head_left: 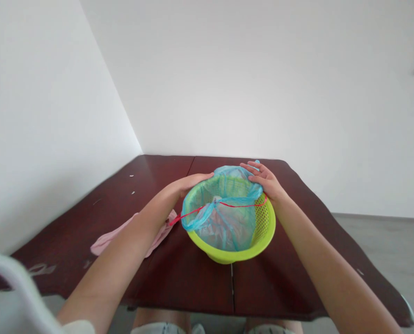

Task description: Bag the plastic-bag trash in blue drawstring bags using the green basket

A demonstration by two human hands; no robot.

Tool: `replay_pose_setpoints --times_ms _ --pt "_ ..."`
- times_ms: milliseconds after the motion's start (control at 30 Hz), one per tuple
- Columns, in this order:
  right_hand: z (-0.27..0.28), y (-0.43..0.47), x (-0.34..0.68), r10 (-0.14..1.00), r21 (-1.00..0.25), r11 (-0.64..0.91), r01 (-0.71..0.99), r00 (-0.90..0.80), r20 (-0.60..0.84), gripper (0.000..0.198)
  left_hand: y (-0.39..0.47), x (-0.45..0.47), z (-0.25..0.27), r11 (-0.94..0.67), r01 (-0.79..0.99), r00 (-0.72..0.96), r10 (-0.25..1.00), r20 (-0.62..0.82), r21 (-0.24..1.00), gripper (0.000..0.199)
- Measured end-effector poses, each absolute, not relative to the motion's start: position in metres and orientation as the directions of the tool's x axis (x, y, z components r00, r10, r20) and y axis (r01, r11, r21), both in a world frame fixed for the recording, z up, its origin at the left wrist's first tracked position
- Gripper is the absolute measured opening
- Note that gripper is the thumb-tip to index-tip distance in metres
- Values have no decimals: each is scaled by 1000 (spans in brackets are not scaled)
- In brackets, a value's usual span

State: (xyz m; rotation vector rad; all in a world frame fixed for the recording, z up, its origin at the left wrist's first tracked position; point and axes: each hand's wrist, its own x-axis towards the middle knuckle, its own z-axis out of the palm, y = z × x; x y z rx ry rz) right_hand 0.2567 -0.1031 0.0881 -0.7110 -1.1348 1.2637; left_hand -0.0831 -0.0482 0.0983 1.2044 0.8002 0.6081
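Note:
A lime-green perforated plastic basket (268, 233) stands on the dark red table, with a translucent blue drawstring plastic bag (227, 227) spread inside it. Part of the bag's mouth is draped over the left and far rim, and its red drawstring (239, 205) crosses the opening. My left hand (197, 180) is at the far left rim, closed on the bag's edge there; most of its fingers are hidden behind the basket. At the far right rim my right hand (264, 179) grips the bag between thumb and fingers, fingertips reaching over the bunched film.
A pink cloth (109, 239) lies left of the basket, partly under my left forearm. Small white scraps (133, 192) are scattered on the left of the table (179, 283). A white curved chair back (17, 278) rises at the lower left. White walls border the table's far and left sides.

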Motion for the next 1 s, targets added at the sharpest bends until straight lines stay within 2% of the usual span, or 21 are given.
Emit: replay_pose_setpoints --times_ms 67,167,267,400,500,667,733,800,900,1000 --pt "95 -103 254 949 -911 253 -325 -97 299 67 -40 -80 109 164 110 636 746 -196 980 45" --pt "100 -106 253 932 -916 306 -261 -113 344 66 -36 -76 122 -91 222 608 791 -65 971 43" --pt "97 -112 254 925 -918 346 -195 -92 368 64 -35 -72 125 -262 318 512 856 68 911 41" --pt "92 -131 263 944 -944 329 -29 39 328 57 -39 -70 130 -392 397 360 898 252 830 32" --pt "98 -150 274 956 -961 264 83 109 272 46 -52 -76 145 -497 412 323 864 387 764 25" --pt "119 -180 293 978 -968 170 186 90 189 30 -91 -87 179 -655 381 412 752 515 652 28" --pt "126 -187 298 984 -975 138 176 91 156 30 -104 -89 187 -641 346 431 757 491 685 35" --pt "130 -194 303 990 -986 94 136 92 107 30 -112 -91 190 -543 310 399 819 412 780 43" --pt "135 -207 311 996 -999 31 16 83 32 27 -120 -102 187 -304 305 334 922 198 903 40" --pt "136 -227 318 997 -990 -4 -141 71 -15 33 -132 -122 182 -83 294 359 933 -29 952 40"
